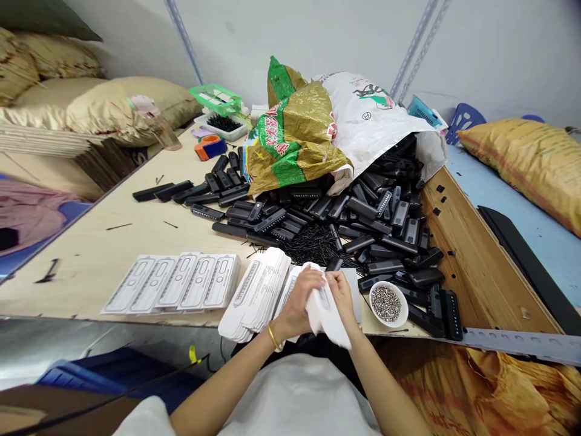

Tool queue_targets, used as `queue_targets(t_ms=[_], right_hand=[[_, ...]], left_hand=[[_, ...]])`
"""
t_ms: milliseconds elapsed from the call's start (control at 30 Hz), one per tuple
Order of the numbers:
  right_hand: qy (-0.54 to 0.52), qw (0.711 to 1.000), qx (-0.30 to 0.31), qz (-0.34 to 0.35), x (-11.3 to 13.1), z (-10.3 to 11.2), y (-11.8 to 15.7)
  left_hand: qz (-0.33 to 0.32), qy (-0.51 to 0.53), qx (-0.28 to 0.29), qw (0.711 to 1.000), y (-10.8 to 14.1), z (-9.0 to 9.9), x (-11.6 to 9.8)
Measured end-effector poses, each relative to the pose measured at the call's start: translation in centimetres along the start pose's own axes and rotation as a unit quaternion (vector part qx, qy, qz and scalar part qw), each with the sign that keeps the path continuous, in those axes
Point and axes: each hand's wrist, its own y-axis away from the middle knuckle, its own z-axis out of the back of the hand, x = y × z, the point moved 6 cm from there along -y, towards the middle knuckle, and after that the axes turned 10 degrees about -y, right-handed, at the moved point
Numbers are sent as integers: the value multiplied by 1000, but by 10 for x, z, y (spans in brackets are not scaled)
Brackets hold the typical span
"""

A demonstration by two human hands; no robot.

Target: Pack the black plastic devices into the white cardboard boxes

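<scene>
My left hand point(299, 303) is closed on a white printed paper carton point(327, 315), one end of which hangs down toward my lap. My right hand point(341, 298) grips the same carton from the other side, fingertips close to my left hand's. A black plastic piece point(334, 264) shows just beyond my right fingertips; whether the hand touches it I cannot tell. Left of my hands lies a stack of flat white cartons point(256, 293), overhanging the table's front edge. Farther left is a row of filled-out white boxes point(181, 281) printed with a device outline.
A large heap of black plastic pieces point(363, 209) spills from a white sack point(363, 121) beside a gold-green bag point(295, 139). Thin black strips point(313, 243) lie before it. A white bowl of small metal parts point(388, 304) stands right. Orange tape point(209, 147) sits farther back.
</scene>
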Motion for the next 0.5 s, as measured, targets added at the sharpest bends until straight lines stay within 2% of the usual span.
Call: queue_targets(t_ms=[67, 100, 133, 200, 233, 267, 300, 333, 367, 433, 467, 500], right_hand=[[171, 980, 69, 73, 6, -3, -4], [261, 952, 112, 110, 5, -4, -5], [342, 916, 156, 142, 2, -6, -5], [458, 841, 223, 181, -8, -6, -6], [490, 816, 240, 191, -12, -4, -7], [506, 802, 247, 199, -14, -1, -9], [505, 802, 244, 204, -11, 3, -12], [486, 817, 229, 208, -5, 9, -15], [451, 845, 196, 210, 5, 17, -19], [333, 917, 68, 208, 33, 42, -26], [253, 945, -16, 205, 48, 57, -27], [170, 960, -92, 201, 59, 71, -26]], left_hand=[[136, 15, -104, 985, -2, 20, 20], [200, 9, -126, 972, -3, 27, 28], [248, -5, -122, 961, -4, 31, 33], [292, -47, -60, 953, -8, 32, 37], [295, -68, -17, 953, -10, 28, 36], [295, -85, 24, 952, -10, 24, 36], [295, -99, 57, 949, -9, 19, 35], [296, -113, 87, 944, -7, 14, 35], [299, -130, 116, 938, -4, 9, 36], [303, -166, 176, 922, 3, -1, 38], [303, -182, 206, 913, 6, -5, 38], [300, -196, 230, 905, 9, -10, 37]])
